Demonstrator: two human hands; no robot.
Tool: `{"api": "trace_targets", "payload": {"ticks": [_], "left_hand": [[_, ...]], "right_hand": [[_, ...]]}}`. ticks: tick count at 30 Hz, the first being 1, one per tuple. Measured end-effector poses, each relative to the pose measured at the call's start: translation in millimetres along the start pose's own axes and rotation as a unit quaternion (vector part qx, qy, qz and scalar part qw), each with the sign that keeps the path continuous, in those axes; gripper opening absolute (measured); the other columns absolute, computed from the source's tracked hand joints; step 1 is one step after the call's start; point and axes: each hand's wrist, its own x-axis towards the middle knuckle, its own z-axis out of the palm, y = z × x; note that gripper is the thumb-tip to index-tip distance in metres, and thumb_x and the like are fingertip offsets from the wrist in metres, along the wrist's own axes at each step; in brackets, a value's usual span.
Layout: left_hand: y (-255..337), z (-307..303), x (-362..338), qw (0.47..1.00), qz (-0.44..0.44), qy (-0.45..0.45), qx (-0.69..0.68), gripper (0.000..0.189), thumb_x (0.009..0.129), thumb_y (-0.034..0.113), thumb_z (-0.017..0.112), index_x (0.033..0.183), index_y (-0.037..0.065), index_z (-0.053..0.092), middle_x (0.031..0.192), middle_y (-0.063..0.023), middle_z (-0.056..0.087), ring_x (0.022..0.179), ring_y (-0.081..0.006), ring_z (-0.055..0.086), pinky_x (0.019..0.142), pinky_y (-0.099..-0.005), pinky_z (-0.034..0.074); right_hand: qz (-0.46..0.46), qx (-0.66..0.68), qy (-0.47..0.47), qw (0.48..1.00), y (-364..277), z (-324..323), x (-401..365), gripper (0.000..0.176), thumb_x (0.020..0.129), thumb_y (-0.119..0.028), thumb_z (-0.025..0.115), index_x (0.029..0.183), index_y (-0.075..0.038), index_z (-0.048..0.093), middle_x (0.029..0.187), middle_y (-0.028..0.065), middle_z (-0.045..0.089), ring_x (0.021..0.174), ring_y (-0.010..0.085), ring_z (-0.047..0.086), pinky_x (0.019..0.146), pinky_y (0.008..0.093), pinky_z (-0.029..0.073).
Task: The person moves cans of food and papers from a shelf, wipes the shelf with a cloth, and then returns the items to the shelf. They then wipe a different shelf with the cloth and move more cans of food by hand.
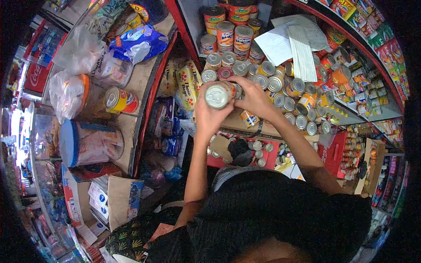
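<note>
One clear plastic tub with a blue lid appears to contain pale pinkish packets; one open brown cardboard box contains white-and-blue packs. One silver-topped cylindrical can — pull-tab end facing the camera — is at the brown cardboard-covered counter. The left hand has its fingers closed around it; the right hand has its fingers partly closed on a second, largely hidden can.

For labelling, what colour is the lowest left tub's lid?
The lid is blue, clearest in head view.

Prob. a small grocery shop: shelves w/ stacked cans, hanging sachets, snack packs etc.
</note>
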Motion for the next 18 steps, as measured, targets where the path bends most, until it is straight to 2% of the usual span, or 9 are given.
{"api": "trace_targets", "payload": {"ticks": [1, 4, 6, 9, 12, 16, 18], "left_hand": [[2.6, -4.2, -1.6, 1.000, -0.027, 0.007, -0.009, 0.052, 0.061, 0.012, 0.075, 0.104, -0.002, 0.049, 0.094, -0.0178, 0.063, 0.088, -0.0294, 0.062, 0.077, -0.0359, 0.048], [-26.3, -17.1, -2.5, 1.000, -0.019, 0.020, -0.002, 0.055, 0.061, 0.012, 0.075, 0.106, -0.003, 0.048, 0.093, -0.0178, 0.063, 0.086, -0.0287, 0.063, 0.076, -0.0361, 0.048], [-33.7, -25.8, -2.6, 0.999, -0.031, 0.016, 0.039, 0.057, 0.061, 0.011, 0.074, 0.107, -0.005, 0.047, 0.094, -0.0205, 0.063, 0.088, -0.0318, 0.063, 0.076, -0.0380, 0.048], [-48.6, -27.1, -4.3, 0.978, -0.114, -0.028, 0.175, 0.061, 0.061, 0.011, 0.074, 0.111, -0.006, 0.043, 0.094, -0.0263, 0.061, 0.090, -0.0398, 0.059, 0.076, -0.0430, 0.047], [-77.7, -14.2, -4.0, 0.977, -0.081, -0.025, 0.196, 0.064, 0.061, 0.011, 0.075, 0.113, -0.006, 0.042, 0.093, -0.0259, 0.061, 0.089, -0.0405, 0.059, 0.075, -0.0430, 0.047], [-100.0, -10.8, -3.8, 0.979, -0.113, -0.022, 0.169, 0.067, 0.061, 0.012, 0.076, 0.117, -0.001, 0.041, 0.094, -0.0257, 0.060, 0.090, -0.0407, 0.058, 0.075, -0.0428, 0.047], [-104.8, -13.0, -5.1, 0.982, -0.098, -0.035, 0.155, 0.068, 0.062, 0.013, 0.076, 0.119, -0.001, 0.041, 0.095, -0.0257, 0.060, 0.091, -0.0403, 0.058, 0.077, -0.0425, 0.047]], "right_hand": [[0.022, -0.009, -0.028, 0.999, -3.8, -2.9, 0.8, 0.053, 0.066, -0.011, 0.069, 0.115, -0.003, 0.050, 0.116, 0.0186, 0.054, 0.105, 0.0336, 0.054, 0.088, 0.0384, 0.044], [0.014, -0.018, -0.013, 1.000, -0.8, -3.9, 3.6, 0.051, 0.067, -0.011, 0.069, 0.114, -0.002, 0.050, 0.115, 0.0178, 0.054, 0.104, 0.0339, 0.054, 0.088, 0.0385, 0.044], [0.013, -0.036, -0.007, 0.999, 1.7, -4.3, 4.8, 0.048, 0.068, -0.013, 0.069, 0.111, -0.004, 0.052, 0.112, 0.0173, 0.055, 0.101, 0.0346, 0.055, 0.087, 0.0390, 0.044], [0.063, -0.069, 0.000, 0.996, 5.8, -5.3, 9.0, 0.045, 0.069, -0.014, 0.069, 0.110, -0.006, 0.053, 0.109, 0.0179, 0.055, 0.099, 0.0353, 0.055, 0.085, 0.0400, 0.045], [0.045, -0.091, 0.022, 0.995, 21.1, 2.0, 13.2, 0.046, 0.069, -0.015, 0.069, 0.111, -0.007, 0.051, 0.109, 0.0182, 0.054, 0.098, 0.0360, 0.055, 0.083, 0.0413, 0.045], [0.037, -0.103, -0.030, 0.994, 33.8, 13.4, 7.6, 0.048, 0.070, -0.014, 0.068, 0.114, -0.007, 0.049, 0.112, 0.0185, 0.053, 0.098, 0.0379, 0.054, 0.083, 0.0424, 0.045], [0.038, -0.107, -0.049, 0.992, 36.5, 16.1, 3.3, 0.048, 0.071, -0.013, 0.067, 0.115, -0.007, 0.048, 0.113, 0.0187, 0.052, 0.098, 0.0386, 0.054, 0.083, 0.0426, 0.045]]}}
